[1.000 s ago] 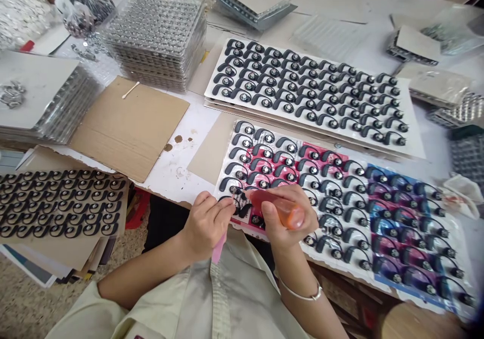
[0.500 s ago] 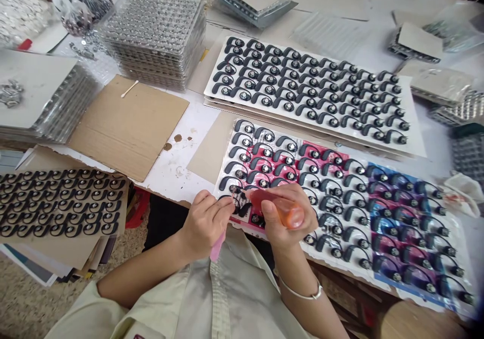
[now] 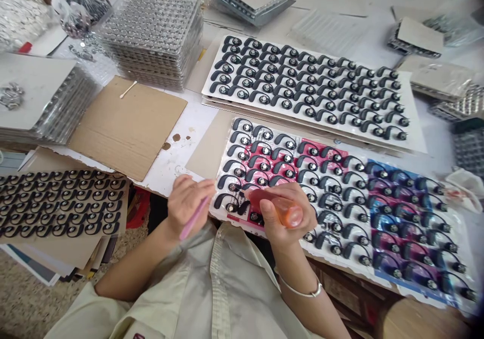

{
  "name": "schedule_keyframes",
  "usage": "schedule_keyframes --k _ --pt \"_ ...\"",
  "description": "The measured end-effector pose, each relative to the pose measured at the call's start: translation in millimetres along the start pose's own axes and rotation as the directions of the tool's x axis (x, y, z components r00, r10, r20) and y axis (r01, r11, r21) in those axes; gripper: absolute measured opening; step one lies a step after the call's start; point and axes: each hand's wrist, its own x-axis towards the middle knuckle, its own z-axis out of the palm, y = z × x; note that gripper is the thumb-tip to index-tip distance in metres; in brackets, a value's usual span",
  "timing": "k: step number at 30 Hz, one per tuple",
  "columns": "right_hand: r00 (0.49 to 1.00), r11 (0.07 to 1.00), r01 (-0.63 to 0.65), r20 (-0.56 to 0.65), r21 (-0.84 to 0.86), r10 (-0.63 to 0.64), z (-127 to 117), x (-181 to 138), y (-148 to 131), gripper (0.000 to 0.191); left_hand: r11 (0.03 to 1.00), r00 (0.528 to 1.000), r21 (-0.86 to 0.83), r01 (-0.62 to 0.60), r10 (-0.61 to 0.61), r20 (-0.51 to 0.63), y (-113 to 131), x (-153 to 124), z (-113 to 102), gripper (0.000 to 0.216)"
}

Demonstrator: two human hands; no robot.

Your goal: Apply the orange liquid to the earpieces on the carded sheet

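My left hand (image 3: 191, 205) is closed on a slim pink stick-like tool (image 3: 194, 217), just left of the near left corner of a sheet of black curved pieces (image 3: 229, 203). Whether the tool has two prongs I cannot tell. In my right hand (image 3: 289, 210) is an orange-red squeeze bottle (image 3: 290, 214), fingers wrapped round it. Its narrow end points left, over the near rows of the sheet. Each black piece is hook-shaped with a round shiny stud at one end. Pink and blue printed film (image 3: 397, 213) shows beneath several of them.
Behind lies another white card (image 3: 414, 127) with rows of the same pieces; one more sheet (image 3: 60, 203) is at left, low. Stacked clear trays (image 3: 151, 26) stand at the back left. A cotton swab (image 3: 127, 89) rests on brown cardboard (image 3: 128, 127). A wooden stool (image 3: 419, 321) is at lower right.
My left hand has moved left, away from the corner of the sheet, with the pink tool now tilted in it. My right hand has stayed almost still with the bottle.
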Motion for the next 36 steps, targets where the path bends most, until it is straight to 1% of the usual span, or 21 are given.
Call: schedule_keyframes --k 1,3,7,12,17,20,36 --pt "1.0 1.0 -0.004 -0.003 0.004 0.004 0 0 0 0.024 1.0 0.999 0.024 0.01 -0.008 -0.054 -7 3 -2 0.011" --pt "1.0 1.0 -0.01 -0.005 0.005 0.01 0 0 -1 0.024 0.997 0.994 0.059 0.043 -0.037 -0.098 -19 6 -5 0.01" --pt "1.0 1.0 -0.005 -0.006 0.01 0.005 0 0 -1 0.023 0.991 0.983 0.013 0.133 -0.131 -0.131 -32 4 -4 0.009" --pt "1.0 1.0 -0.019 0.009 0.005 0.019 -1 -1 -1 0.021 0.99 0.985 0.021 0.138 -0.135 -0.112 -31 0 -2 0.008" --pt "1.0 1.0 -0.025 0.011 -0.008 0.026 0 0 -2 0.019 0.993 0.986 0.001 0.12 -0.119 -0.116 -31 2 -3 0.011" --pt "1.0 1.0 -0.011 0.014 0.013 0.011 1 2 -3 0.018 0.993 0.987 -0.012 0.116 -0.117 -0.112 -31 2 -3 0.014" --pt "1.0 1.0 -0.012 0.02 -0.015 0.013 0 -2 0 0.02 0.996 0.988 -0.012 0.089 -0.09 -0.126 -31 2 -2 0.015"
